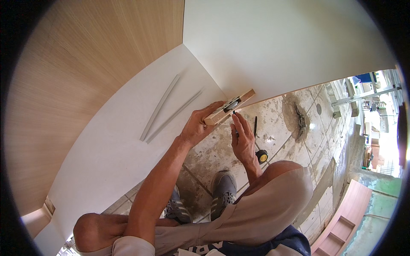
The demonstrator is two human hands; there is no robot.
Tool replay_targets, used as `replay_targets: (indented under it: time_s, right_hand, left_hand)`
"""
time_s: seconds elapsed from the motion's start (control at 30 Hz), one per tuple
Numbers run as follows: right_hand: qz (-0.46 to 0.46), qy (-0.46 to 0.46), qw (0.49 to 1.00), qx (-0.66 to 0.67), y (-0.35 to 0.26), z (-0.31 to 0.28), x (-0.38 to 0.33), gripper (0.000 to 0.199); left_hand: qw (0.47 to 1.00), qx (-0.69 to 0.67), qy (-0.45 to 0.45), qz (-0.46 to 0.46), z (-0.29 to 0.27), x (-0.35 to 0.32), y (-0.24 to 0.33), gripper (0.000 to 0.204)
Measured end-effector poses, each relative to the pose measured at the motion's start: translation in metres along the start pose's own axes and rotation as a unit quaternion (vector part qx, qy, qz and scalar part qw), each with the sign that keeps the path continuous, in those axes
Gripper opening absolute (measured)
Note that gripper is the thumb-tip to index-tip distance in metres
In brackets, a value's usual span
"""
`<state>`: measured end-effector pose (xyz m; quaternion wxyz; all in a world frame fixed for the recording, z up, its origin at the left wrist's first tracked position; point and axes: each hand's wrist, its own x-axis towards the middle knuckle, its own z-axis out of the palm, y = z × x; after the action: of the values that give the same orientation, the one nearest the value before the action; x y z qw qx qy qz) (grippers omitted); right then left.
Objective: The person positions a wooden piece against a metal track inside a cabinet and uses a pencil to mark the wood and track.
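Gripped in my left hand (200,123) is a short wooden block (218,117), held tilted at the edge of the white panel. A pale, rounded insert with dark parts (232,104) sits in a cut-out of the block. Just below the block, my right hand (243,138) is closed on a thin dark-tipped tool (234,112); the fingers hide most of it, so its kind cannot be told. Its tip is close to the block, and whether they touch is unclear. Two thin grey metal strips (161,106) lie on the white panel (115,128), left of my left hand.
A yellow-and-black tape measure (262,156) and a thin dark stick (255,126) lie on the stained tile floor (277,128). Wood-grain board (94,55) rises at left, a white board (273,38) ahead. A broken floor patch (297,117) and a compartmented wooden piece (346,217) are at right.
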<state>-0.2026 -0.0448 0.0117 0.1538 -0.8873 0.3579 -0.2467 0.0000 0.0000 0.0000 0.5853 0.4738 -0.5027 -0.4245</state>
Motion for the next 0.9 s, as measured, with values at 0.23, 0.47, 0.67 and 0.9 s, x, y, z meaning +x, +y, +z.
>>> replay_targets:
  time_s: [0.23, 0.47, 0.67, 0.9]
  right_hand:
    - [-0.013, -0.015, 1.0, -0.008, -0.001, -0.001, -0.001, 0.046]
    - [-0.027, 0.048, 0.998, -0.002, -0.014, -0.013, 0.007, 0.044]
    - [-0.014, 0.002, 1.0, 0.018, -0.001, -0.002, -0.003, 0.054]
    - [-0.012, -0.017, 1.0, 0.016, 0.004, -0.005, 0.001, 0.051]
  left_hand:
    - [1.0, 0.013, 0.007, -0.005, 0.003, -0.002, 0.005, 0.046]
    - [1.0, 0.001, 0.002, -0.012, 0.001, 0.0, 0.002, 0.046]
    - [1.0, 0.005, 0.001, -0.008, 0.0, 0.0, 0.003, 0.046]
    - [1.0, -0.008, -0.007, -0.026, 0.001, 0.0, 0.009, 0.045]
